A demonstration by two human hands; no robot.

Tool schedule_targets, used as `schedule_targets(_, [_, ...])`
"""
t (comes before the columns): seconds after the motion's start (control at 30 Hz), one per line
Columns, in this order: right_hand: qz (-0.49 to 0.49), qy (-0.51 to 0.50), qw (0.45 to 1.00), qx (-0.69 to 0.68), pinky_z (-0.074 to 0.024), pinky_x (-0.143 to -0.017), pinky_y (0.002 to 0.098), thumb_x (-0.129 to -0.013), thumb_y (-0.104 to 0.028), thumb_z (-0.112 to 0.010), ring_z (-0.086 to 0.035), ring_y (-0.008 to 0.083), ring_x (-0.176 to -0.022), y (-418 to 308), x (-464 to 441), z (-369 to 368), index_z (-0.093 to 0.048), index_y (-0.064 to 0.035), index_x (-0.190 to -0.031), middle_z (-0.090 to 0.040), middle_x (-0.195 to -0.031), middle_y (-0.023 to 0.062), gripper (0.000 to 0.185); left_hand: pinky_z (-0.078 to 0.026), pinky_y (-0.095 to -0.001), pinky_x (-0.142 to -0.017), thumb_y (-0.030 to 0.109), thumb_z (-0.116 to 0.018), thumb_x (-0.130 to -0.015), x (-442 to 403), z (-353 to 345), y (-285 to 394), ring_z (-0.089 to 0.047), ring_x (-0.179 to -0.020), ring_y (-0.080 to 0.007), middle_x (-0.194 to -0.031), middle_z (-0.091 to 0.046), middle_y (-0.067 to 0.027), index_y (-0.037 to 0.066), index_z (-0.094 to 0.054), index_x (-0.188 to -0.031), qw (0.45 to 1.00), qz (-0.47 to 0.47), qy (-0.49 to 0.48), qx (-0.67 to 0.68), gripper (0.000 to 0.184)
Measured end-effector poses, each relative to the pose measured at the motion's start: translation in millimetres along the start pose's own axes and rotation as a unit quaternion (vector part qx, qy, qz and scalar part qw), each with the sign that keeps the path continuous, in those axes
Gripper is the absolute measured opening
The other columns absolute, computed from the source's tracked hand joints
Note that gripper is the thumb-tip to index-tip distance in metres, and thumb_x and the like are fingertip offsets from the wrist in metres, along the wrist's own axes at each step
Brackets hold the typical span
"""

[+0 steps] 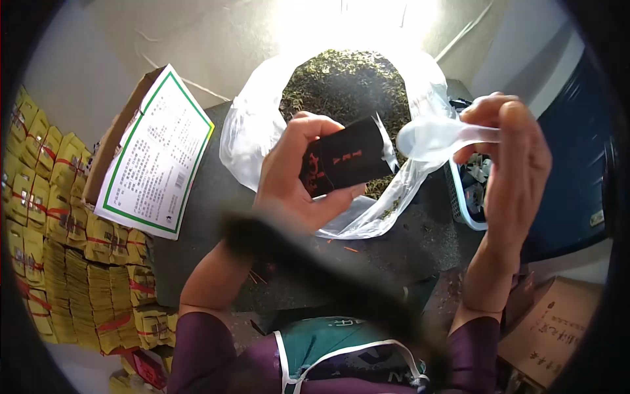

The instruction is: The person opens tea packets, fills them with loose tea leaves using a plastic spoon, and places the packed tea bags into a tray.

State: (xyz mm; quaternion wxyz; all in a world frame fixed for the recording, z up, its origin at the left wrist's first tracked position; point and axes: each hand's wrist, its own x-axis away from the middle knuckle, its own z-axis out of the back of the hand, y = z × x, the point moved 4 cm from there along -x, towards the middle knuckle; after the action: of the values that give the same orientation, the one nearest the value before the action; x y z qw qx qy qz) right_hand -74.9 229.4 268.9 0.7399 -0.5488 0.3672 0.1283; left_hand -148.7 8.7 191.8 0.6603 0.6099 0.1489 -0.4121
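A pale wall rises behind a dark table; red-banded yellow packets are stacked at left. On the table, 1 clear plastic bag gapes wide around dark green leaves. Left of it is a cardboard carton; right of it, a pale-blue basket. Over the bag, the left hand curls its fingers around 1 black pouch; the right hand pinches 1 translucent scoop, its bowl just beside the pouch's end. The carton's green-bordered sheet carries print too small to read, plus a barcode; the pouch reads "TEA" in red.
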Motion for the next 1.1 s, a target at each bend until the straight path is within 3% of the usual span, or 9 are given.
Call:
schedule_targets(0.2, [-0.026,-0.112,0.993,0.026,-0.0422,-0.054,0.023,-0.107,-0.026,-0.051,-0.055,0.0074,-0.059,24.2,4.6,-41.9,-0.069,0.0003,-0.087,-0.062,-0.073,0.0027,0.038,-0.05,-0.0276,-0.086,-0.002,-0.079,-0.075,-6.6,-7.1,-0.3,-0.057,-0.096,-0.0134,-0.108,-0.051,-0.0082,0.001,-0.046,-0.125,0.996,0.03,-0.061,-0.056,0.06])
schedule_targets(0.37, [-0.267,-0.097,0.95,-0.128,-0.04,-0.055,0.0223,-0.106,-0.031,-0.053,-0.05,0.0056,-0.056,65.4,6.0,-47.3,-0.069,-0.0004,-0.092,-0.056,-0.066,0.0005,0.037,-0.049,-0.0273,-0.085,0.004,-0.081,-0.078,-0.9,-14.5,-19.5,-0.058,-0.096,-0.0118,-0.108,-0.057,-0.007,0.003,-0.048,-0.125,0.988,0.135,-0.057,-0.053,0.056])
schedule_targets(0.57, [-0.177,-0.16,0.964,-0.117,-0.0406,-0.06,0.0235,-0.102,-0.011,-0.058,-0.051,0.0093,-0.063,59.8,6.2,-44.8,-0.067,-0.0001,-0.097,-0.059,-0.075,0.0023,0.015,-0.05,-0.0267,-0.084,0.001,-0.08,-0.079,2.6,-6.3,-42.0,-0.059,-0.096,-0.0105,-0.107,-0.059,-0.0066,0.003,-0.049,-0.124,0.985,0.169,-0.004,0.04,0.054])
schedule_targets(0.63, [0.007,-0.182,0.98,0.075,-0.0419,-0.06,0.0284,-0.098,-0.007,-0.06,-0.052,0.015,-0.062,53.1,1.9,-45.6,-0.066,0.0007,-0.098,-0.06,-0.077,0.0064,0.009,-0.051,-0.0264,-0.084,0.001,-0.08,-0.079,1.9,-4.0,-44.4,-0.06,-0.095,-0.0105,-0.107,-0.059,-0.0065,0.003,-0.05,-0.123,0.987,0.157,-0.004,0.044,0.054])
schedule_targets(0.77, [0.048,-0.216,0.958,0.181,-0.0431,-0.059,0.0335,-0.095,-0.005,-0.061,-0.055,0.0198,-0.063,46.1,-1.8,-53.6,-0.065,0.0017,-0.096,-0.058,-0.077,0.0098,0.008,-0.052,-0.0257,-0.082,0.002,-0.081,-0.078,0.9,-2.8,-49.9,-0.061,-0.094,-0.0103,-0.106,-0.059,-0.0064,0.002,-0.05,-0.121,0.994,0.106,-0.016,-0.015,0.053])
schedule_targets(0.9, [-0.016,-0.228,0.965,0.126,-0.0411,-0.056,0.0296,-0.098,-0.008,-0.061,-0.055,0.0139,-0.061,64.3,-7.6,-54.1,-0.066,0.0014,-0.094,-0.059,-0.072,0.0071,0.011,-0.052,-0.0256,-0.082,0.001,-0.081,-0.078,2.8,-2.3,-61.7,-0.061,-0.094,-0.0102,-0.106,-0.058,-0.0064,0.002,-0.051,-0.119,0.993,0.112,-0.026,-0.036,0.051])
schedule_targets(0.97, [-0.257,-0.123,0.957,-0.052,-0.0375,-0.053,0.0242,-0.101,-0.012,-0.06,-0.051,0.0071,-0.058,89.9,-4.9,-44.6,-0.067,0.0005,-0.094,-0.059,-0.067,0.002,0.016,-0.056,-0.029,-0.075,0.007,-0.083,-0.077,3.3,1.0,-65.7,-0.069,-0.086,-0.0137,-0.097,-0.066,-0.0081,0.006,-0.055,-0.113,0.992,0.113,0.015,-0.045,0.046])
schedule_targets(1.03, [-0.209,-0.086,0.971,-0.079,-0.0345,-0.053,0.02,-0.103,-0.016,-0.058,-0.048,0.0028,-0.057,101.1,-8.7,-39.4,-0.069,-0.0008,-0.095,-0.058,-0.067,-0.0024,0.021,-0.056,-0.0286,-0.075,0.007,-0.083,-0.077,4.4,5.4,-68.9,-0.069,-0.085,-0.0127,-0.097,-0.066,-0.0075,0.006,-0.055,-0.113,0.99,0.138,0.03,-0.008,0.046])
schedule_targets(1.1, [-0.179,-0.075,0.98,0.053,-0.038,-0.054,0.0216,-0.102,-0.015,-0.058,-0.05,0.0052,-0.059,104.2,-10.7,-33.6,-0.07,-0.0013,-0.097,-0.055,-0.063,0.0002,0.019,-0.055,-0.0282,-0.074,0.007,-0.083,-0.077,4.6,10.7,-69.8,-0.068,-0.085,-0.0118,-0.097,-0.066,-0.0069,0.007,-0.055,-0.114,0.985,0.164,0.041,0.032,0.046])
